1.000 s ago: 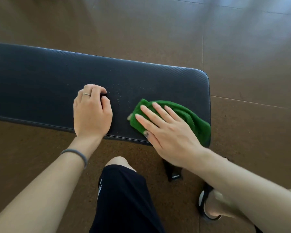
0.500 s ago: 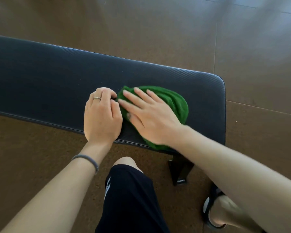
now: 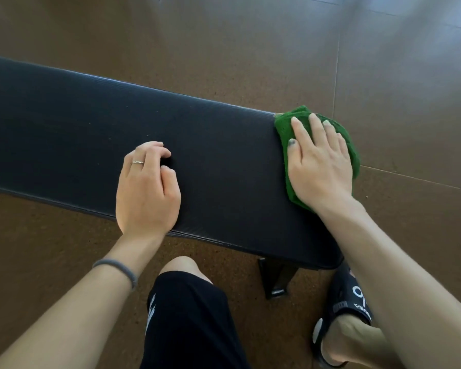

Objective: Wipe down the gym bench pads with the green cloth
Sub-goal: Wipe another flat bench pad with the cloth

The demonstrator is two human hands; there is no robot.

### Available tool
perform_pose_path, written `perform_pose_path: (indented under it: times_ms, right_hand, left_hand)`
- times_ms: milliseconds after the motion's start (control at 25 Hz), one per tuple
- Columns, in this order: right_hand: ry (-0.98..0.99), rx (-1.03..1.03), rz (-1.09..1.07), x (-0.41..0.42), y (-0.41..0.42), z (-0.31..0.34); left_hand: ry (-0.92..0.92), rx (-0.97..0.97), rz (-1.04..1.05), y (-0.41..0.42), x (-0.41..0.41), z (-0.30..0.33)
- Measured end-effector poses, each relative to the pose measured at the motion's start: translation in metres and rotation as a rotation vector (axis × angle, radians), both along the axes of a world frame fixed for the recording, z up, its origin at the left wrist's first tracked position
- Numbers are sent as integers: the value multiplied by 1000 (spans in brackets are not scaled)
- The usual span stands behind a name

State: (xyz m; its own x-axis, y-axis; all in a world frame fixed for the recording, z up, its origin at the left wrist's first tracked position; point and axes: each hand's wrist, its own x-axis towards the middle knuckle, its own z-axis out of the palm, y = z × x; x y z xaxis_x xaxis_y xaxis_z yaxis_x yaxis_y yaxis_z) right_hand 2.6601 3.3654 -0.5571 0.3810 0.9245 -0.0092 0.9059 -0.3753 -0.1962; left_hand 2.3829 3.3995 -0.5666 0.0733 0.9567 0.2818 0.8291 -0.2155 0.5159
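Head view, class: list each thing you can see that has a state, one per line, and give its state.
Cloth: bunched, pressed flat at the pad's right end.
Right hand: fingers straight, pressing on the cloth.
Left hand: fingers curled, resting on the pad, holding nothing.
Pad: level, bare apart from hands and cloth.
Slipper: worn on the foot.

bench (image 3: 91, 123): black pad, fine ribbed weave texture
cloth (image 3: 354, 153): deep green, plain
floor (image 3: 224, 43): brown, speckled, thin darker seam lines
shorts (image 3: 192, 320): black, white jagged mark on the side
sandal (image 3: 349, 296): black, white lettering
left hand (image 3: 147, 190): thin silver ring; grey band on wrist
right hand (image 3: 320, 166): thumbnail with dark, worn polish
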Motion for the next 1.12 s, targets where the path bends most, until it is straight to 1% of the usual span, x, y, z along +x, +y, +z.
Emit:
perform_pose_path:
  times_ms: [80, 160, 240, 320, 400, 440, 480, 560, 680, 760, 800, 880, 960, 1040, 1120]
  right_hand:
    - [-22, 15, 31, -12, 21, -2]
    - [-13, 30, 118, -19, 71, 0]
    - [5, -12, 105, -25, 94, 8]
    - [-35, 30, 104, -46, 63, 4]
    - [-47, 106, 197, -81, -13, 0]
    - [-8, 88, 262, -94, -43, -1]
    - [9, 52, 310, -98, -56, -1]
    - [15, 39, 360, -89, -28, 0]
    - [9, 6, 251, -74, 48, 5]
    - [3, 30, 191, -92, 41, 1]
    - [-6, 65, 208, -111, 16, 0]
    - [14, 84, 284, -143, -51, -3]
    - [30, 27, 373, -148, -80, -2]
    - [34, 5, 442, -135, -50, 4]
    - [21, -1, 450, -125, 6, 3]
  left_hand:
    - [3, 10, -1, 0, 1, -1]
    - [12, 17, -7, 3, 2, -1]
    - [9, 24, -7, 3, 1, -1]
    - [8, 28, -10, 0, 0, 0]
    - [3, 34, -18, 1, 0, -1]
    - [-3, 35, -20, 1, 0, -2]
    - [-4, 31, -19, 0, 0, -2]
    - [9, 34, -33, -1, -2, -1]
    - [-4, 39, -58, 1, -3, -1]
    - [-8, 47, -60, 1, -4, -1]
    - [-16, 50, -52, 2, -5, -2]
    - [-24, 46, -62, 3, -4, -3]
    - [-31, 39, -63, 2, -3, -3]
    - [-42, 43, -60, 1, -3, -2]
    - [-54, 48, -41, 1, -5, -2]
